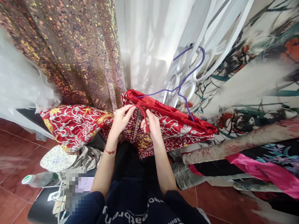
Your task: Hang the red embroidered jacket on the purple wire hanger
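Note:
A red garment (pixel 173 124) with silver and gold embroidery hangs in front of me, its gathered red top edge slanting down to the right. The purple hanger (pixel 190 73) reaches into that opening with both of its arms. My left hand (pixel 120 120) pinches a red cord (pixel 143 112) at the front of the top edge. On the other side of the cord's crossing, my right hand (pixel 153 123) has its fingers curled round a hanging length of it. The cord looks looped or knotted between the hands; the exact shape is too small to tell.
A sequinned gold curtain (pixel 93 56) hangs at the left, beside white fluffy fabric (pixel 25 74). White scrollwork (pixel 210 46) carries the hanger's hook. Floral fabrics (pixel 252 77) fill the right. A bottle (pixel 38 179) and dotted white cloth (pixel 58 158) lie at lower left.

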The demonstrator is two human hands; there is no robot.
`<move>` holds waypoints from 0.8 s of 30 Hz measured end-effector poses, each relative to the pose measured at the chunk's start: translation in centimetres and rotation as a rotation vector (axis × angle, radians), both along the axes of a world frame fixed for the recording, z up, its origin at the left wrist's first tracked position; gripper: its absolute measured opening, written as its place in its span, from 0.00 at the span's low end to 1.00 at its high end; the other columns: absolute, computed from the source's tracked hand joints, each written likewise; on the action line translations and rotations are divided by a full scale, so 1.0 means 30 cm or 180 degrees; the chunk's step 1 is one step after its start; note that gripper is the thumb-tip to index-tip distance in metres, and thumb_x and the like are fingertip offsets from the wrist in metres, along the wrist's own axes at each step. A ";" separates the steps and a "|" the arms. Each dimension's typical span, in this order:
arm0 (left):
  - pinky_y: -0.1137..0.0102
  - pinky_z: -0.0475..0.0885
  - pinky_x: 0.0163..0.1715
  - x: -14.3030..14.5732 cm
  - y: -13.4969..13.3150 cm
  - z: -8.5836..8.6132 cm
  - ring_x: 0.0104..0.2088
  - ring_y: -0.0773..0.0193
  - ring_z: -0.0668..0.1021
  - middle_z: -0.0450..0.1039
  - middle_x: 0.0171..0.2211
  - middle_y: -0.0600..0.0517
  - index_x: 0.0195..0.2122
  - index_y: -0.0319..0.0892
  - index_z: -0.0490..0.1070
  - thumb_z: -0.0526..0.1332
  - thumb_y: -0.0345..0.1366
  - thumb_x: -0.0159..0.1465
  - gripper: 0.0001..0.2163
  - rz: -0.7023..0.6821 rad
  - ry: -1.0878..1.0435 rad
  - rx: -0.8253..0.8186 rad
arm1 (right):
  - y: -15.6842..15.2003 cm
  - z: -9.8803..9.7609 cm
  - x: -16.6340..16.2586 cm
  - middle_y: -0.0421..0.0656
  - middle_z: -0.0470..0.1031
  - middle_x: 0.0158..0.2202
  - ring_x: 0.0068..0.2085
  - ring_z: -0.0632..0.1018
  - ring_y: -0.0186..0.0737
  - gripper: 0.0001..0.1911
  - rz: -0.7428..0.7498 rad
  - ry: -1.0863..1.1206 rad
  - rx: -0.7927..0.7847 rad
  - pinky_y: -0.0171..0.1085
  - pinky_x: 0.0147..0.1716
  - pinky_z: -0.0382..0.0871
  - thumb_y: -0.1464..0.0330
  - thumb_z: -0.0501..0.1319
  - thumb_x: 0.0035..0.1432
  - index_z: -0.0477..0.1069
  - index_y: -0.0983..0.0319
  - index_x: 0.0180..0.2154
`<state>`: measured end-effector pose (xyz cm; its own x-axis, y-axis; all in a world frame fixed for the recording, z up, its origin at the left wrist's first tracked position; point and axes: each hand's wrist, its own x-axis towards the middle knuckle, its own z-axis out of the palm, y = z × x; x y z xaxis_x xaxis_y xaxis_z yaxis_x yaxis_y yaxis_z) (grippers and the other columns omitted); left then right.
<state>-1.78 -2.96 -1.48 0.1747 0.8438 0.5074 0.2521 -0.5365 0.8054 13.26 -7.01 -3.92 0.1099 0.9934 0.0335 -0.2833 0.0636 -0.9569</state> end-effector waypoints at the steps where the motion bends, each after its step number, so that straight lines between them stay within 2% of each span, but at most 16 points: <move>1: 0.72 0.67 0.29 -0.009 -0.006 0.003 0.25 0.67 0.72 0.73 0.24 0.53 0.38 0.42 0.80 0.59 0.46 0.69 0.15 -0.0021 0.0091 0.0038 | 0.013 -0.002 -0.001 0.32 0.70 0.18 0.14 0.66 0.29 0.22 0.0041 0.0056 0.0090 0.30 0.15 0.58 0.47 0.60 0.61 0.69 0.59 0.39; 3: 0.72 0.67 0.30 -0.030 -0.015 0.011 0.25 0.67 0.72 0.73 0.24 0.54 0.39 0.43 0.80 0.58 0.45 0.70 0.14 -0.0006 0.0265 0.0136 | 0.032 -0.010 -0.002 0.34 0.75 0.24 0.18 0.71 0.30 0.18 -0.0063 0.0043 0.0276 0.31 0.20 0.64 0.52 0.64 0.58 0.72 0.59 0.41; 5: 0.71 0.69 0.33 -0.053 -0.017 0.020 0.28 0.66 0.75 0.77 0.28 0.53 0.39 0.44 0.80 0.59 0.44 0.69 0.13 0.0129 0.0395 0.0294 | 0.033 -0.014 -0.001 0.37 0.78 0.30 0.26 0.76 0.32 0.15 -0.0315 -0.0255 0.0432 0.33 0.29 0.70 0.55 0.65 0.58 0.74 0.60 0.39; 7: 0.71 0.69 0.36 -0.074 -0.012 0.030 0.31 0.65 0.78 0.80 0.31 0.52 0.38 0.44 0.80 0.61 0.44 0.68 0.11 0.0302 0.0497 0.0467 | 0.016 -0.008 0.006 0.39 0.77 0.32 0.31 0.76 0.34 0.14 -0.0462 -0.0796 0.0570 0.34 0.36 0.70 0.56 0.63 0.61 0.73 0.59 0.37; 9: 0.70 0.69 0.36 -0.086 -0.002 0.039 0.30 0.65 0.76 0.79 0.31 0.52 0.34 0.44 0.78 0.63 0.44 0.67 0.10 0.0470 0.0486 0.0609 | -0.012 0.008 0.017 0.38 0.74 0.31 0.33 0.74 0.35 0.14 -0.0455 -0.1315 0.0721 0.35 0.38 0.69 0.56 0.57 0.66 0.71 0.59 0.36; 12: 0.71 0.63 0.27 -0.080 0.015 0.040 0.23 0.70 0.68 0.69 0.22 0.55 0.29 0.43 0.74 0.63 0.46 0.66 0.14 0.0502 -0.0109 0.0458 | -0.054 0.045 0.037 0.37 0.70 0.30 0.33 0.73 0.35 0.12 -0.0383 -0.1703 0.0990 0.35 0.38 0.67 0.58 0.54 0.69 0.68 0.58 0.36; 15: 0.72 0.59 0.20 -0.053 0.033 0.031 0.18 0.72 0.62 0.57 0.18 0.59 0.28 0.44 0.69 0.63 0.51 0.65 0.17 0.0029 -0.1104 -0.0074 | -0.082 0.080 0.059 0.38 0.71 0.33 0.34 0.76 0.36 0.08 -0.0460 -0.1847 0.1248 0.36 0.38 0.68 0.61 0.56 0.69 0.67 0.57 0.38; 17: 0.73 0.60 0.20 -0.032 0.046 0.023 0.18 0.73 0.63 0.57 0.18 0.60 0.29 0.45 0.66 0.65 0.54 0.63 0.18 -0.0190 -0.1565 -0.0358 | -0.095 0.096 0.072 0.39 0.73 0.34 0.33 0.77 0.36 0.06 -0.0651 -0.1994 0.1381 0.36 0.39 0.69 0.63 0.56 0.68 0.68 0.57 0.37; 19: 0.75 0.62 0.21 -0.013 0.063 0.015 0.19 0.74 0.65 0.59 0.20 0.59 0.28 0.44 0.65 0.67 0.55 0.60 0.20 -0.0214 -0.1835 -0.0522 | -0.103 0.106 0.082 0.39 0.74 0.34 0.32 0.77 0.36 0.06 -0.0860 -0.2085 0.1486 0.37 0.38 0.70 0.64 0.57 0.68 0.69 0.57 0.36; 24: 0.77 0.62 0.21 0.021 0.124 -0.009 0.19 0.75 0.65 0.60 0.19 0.59 0.26 0.43 0.63 0.67 0.55 0.59 0.22 0.0144 -0.2048 -0.0692 | -0.102 0.095 0.092 0.40 0.78 0.34 0.33 0.80 0.39 0.07 -0.1132 -0.2075 0.1564 0.39 0.39 0.73 0.65 0.58 0.67 0.72 0.57 0.36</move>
